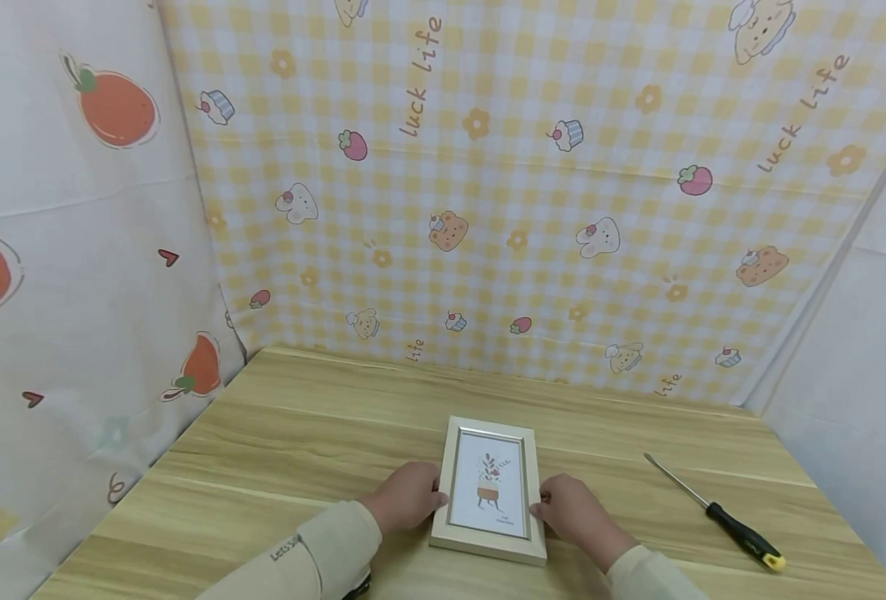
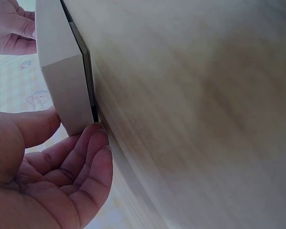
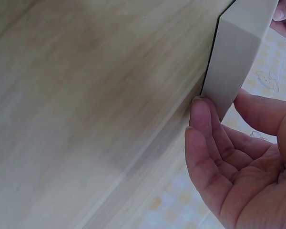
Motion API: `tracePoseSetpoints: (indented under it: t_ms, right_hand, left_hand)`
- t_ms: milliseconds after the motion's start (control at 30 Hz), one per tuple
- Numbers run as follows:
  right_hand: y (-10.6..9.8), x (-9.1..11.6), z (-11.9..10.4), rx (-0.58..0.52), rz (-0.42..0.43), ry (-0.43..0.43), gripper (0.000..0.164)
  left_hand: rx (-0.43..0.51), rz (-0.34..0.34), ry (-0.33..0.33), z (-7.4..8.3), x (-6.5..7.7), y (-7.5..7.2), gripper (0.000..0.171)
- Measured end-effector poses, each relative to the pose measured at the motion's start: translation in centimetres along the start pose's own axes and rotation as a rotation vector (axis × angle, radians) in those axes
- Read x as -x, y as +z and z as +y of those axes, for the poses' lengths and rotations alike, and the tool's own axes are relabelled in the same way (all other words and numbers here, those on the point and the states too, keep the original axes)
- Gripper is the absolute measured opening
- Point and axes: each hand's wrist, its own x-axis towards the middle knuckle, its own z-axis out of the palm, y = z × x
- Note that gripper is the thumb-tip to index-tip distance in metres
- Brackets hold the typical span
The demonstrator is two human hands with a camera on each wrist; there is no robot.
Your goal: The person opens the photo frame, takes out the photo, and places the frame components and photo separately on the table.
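Note:
A cream picture frame (image 1: 488,543) with a silvery inner edge lies face up at the front middle of the table. Inside it shows a print (image 1: 491,487) of a plant in a legged pot. My left hand (image 1: 407,497) grips its left side, thumb on the front edge and curled fingers at the back edge in the left wrist view. On the opposite side, my right hand (image 1: 576,510) pinches the frame (image 3: 236,55) the same way. A dark backing (image 2: 86,67) shows along the frame's underside, close over the wood.
To the right lies a screwdriver (image 1: 743,533) with a black and yellow handle, its tip pointing away to the left. A yellow checked cloth (image 1: 480,183) hangs behind the wood-grain table (image 1: 300,425), with white cloths at both sides.

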Motion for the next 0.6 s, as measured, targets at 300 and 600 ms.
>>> tracePoseSetpoints:
  t_ms: [300,600]
  right_hand:
    - [-0.28,0.38,0.11,-0.003,-0.008,-0.002,0.013]
    - [-0.30,0.50,0.22,0.002,-0.012,0.003,0.015]
  left_hand:
    - [-0.016,0.010,0.030,0.40,0.19,0.19,0.024]
    - [-0.030,0.010,0.035,0.63,0.30,0.29,0.025]
